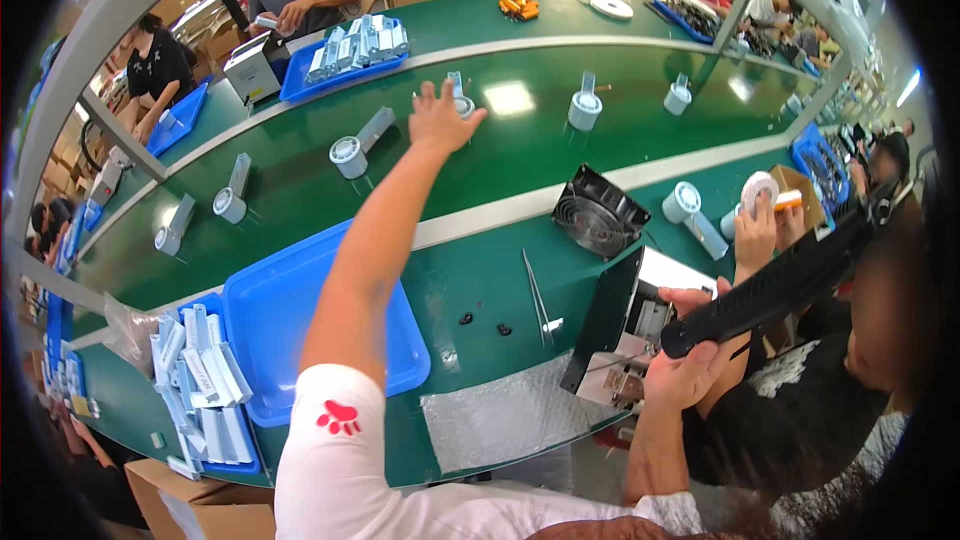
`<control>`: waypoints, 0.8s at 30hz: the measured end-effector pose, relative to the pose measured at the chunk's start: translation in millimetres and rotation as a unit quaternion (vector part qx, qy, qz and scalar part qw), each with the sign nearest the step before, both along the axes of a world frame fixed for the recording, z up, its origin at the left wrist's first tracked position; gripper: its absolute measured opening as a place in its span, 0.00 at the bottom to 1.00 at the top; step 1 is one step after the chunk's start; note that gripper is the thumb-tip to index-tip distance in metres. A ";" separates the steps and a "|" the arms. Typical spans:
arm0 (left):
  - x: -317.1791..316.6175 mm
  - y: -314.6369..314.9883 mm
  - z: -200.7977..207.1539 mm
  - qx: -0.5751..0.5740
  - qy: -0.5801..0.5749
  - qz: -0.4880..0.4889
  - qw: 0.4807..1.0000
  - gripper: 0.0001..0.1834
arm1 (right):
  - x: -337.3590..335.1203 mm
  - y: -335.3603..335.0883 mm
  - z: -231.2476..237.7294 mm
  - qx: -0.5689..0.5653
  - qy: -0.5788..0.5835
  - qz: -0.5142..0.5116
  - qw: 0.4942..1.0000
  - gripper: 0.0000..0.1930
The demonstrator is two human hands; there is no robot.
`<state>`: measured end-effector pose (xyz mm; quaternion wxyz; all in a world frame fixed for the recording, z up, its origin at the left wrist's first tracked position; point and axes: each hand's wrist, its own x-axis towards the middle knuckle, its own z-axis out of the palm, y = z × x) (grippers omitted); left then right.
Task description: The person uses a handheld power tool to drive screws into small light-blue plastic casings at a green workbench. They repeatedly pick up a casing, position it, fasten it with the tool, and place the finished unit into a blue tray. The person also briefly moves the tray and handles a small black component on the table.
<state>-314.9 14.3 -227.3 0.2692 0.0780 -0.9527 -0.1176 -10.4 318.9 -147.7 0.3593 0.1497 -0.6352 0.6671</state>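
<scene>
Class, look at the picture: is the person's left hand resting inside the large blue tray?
No, the left hand is beyond the large blue tray, at a pale blue part on the green surface.

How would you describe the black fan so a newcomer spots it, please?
Find the long green conveyor, then the pale rail along its near side. Beside that rail, beyond the silver tweezers, sits the black fan. Its boxy frame and ringed guard set it apart from the light blue unit to its right.
</scene>
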 end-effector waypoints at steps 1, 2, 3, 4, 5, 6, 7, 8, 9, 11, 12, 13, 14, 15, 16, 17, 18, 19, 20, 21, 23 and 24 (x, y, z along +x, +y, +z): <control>-8.2 2.3 -0.6 0.052 -0.051 -0.014 0.997 0.36 | 1.4 2.3 -2.0 -0.005 -0.005 0.004 1.000 0.40; -16.1 4.8 -0.7 0.105 -0.103 -0.034 0.989 0.34 | 3.4 2.6 -0.5 0.000 -0.005 0.001 1.000 0.41; -23.2 4.6 -0.2 0.158 -0.153 -0.054 0.974 0.32 | 3.8 1.2 3.9 0.007 0.000 0.003 1.000 0.40; -22.6 6.6 -1.4 0.169 -0.090 -0.092 0.977 0.30 | 4.6 0.6 3.5 0.004 -0.001 0.000 1.000 0.40; -17.6 8.9 -5.9 0.179 -0.026 -0.129 0.975 0.28 | 3.1 1.3 4.8 0.008 0.001 0.005 1.000 0.40; -4.4 9.4 -4.7 0.176 0.031 -0.165 0.970 0.26 | 2.1 1.2 0.6 -0.002 -0.001 0.010 1.000 0.40; 8.3 8.3 -1.9 0.165 0.083 -0.209 0.960 0.23 | 1.3 1.2 -2.7 -0.010 -0.004 0.014 1.000 0.40; 21.7 6.6 3.4 0.160 0.098 -0.247 0.951 0.24 | 2.9 0.4 -3.7 -0.014 -0.005 0.016 1.000 0.40; 33.0 4.5 7.8 0.155 0.112 -0.284 0.940 0.26 | 4.0 1.5 -3.5 -0.018 -0.005 0.018 1.000 0.40; 50.9 1.8 14.7 0.142 0.138 -0.338 0.920 0.28 | 3.8 3.3 -3.1 -0.023 0.004 0.031 0.999 0.38; 55.0 -0.3 15.0 0.138 0.141 -0.349 0.916 0.28 | 3.8 2.8 -3.8 -0.025 0.004 0.029 0.999 0.38; 58.7 -0.3 14.4 0.136 0.146 -0.360 0.911 0.28 | 4.3 4.0 -4.0 -0.024 0.006 0.027 0.999 0.38; 61.0 -0.4 14.4 0.135 0.150 -0.372 0.906 0.28 | 4.4 4.5 -4.0 -0.024 0.007 0.025 0.999 0.37; 61.6 -2.4 13.2 0.142 0.150 -0.369 0.906 0.28 | 3.4 3.4 -4.0 -0.030 0.009 0.031 0.999 0.37; 61.0 -3.7 8.7 0.153 0.150 -0.368 0.905 0.28 | 2.4 2.7 -3.3 -0.033 0.011 0.035 0.999 0.37; 60.0 -4.6 4.2 0.164 0.150 -0.365 0.904 0.28 | 2.1 2.6 -3.5 -0.037 0.014 0.039 0.998 0.37; 58.0 -5.0 0.3 0.158 0.148 -0.352 0.911 0.28 | 2.2 3.3 -5.0 -0.033 0.011 0.034 0.999 0.38; 54.6 -5.7 -3.2 0.153 0.147 -0.337 0.917 0.28 | 1.7 4.5 -6.3 -0.028 0.008 0.030 0.999 0.38; 53.6 -12.4 -7.2 0.147 0.146 -0.316 0.926 0.28 | 1.0 3.6 -6.9 -0.023 0.004 0.033 0.999 0.38; 45.3 -9.6 -10.8 0.149 0.114 -0.279 0.942 0.28 | 1.2 4.1 -5.1 -0.034 0.002 0.029 0.999 0.39; 30.6 -4.3 -17.5 0.180 0.047 -0.192 0.964 0.30 | 3.4 3.3 -5.1 -0.043 -0.013 0.029 0.999 0.42; 24.6 -3.8 -17.3 0.210 0.018 -0.147 0.967 0.32 | 2.7 1.5 -3.3 -0.003 -0.010 0.006 1.000 0.40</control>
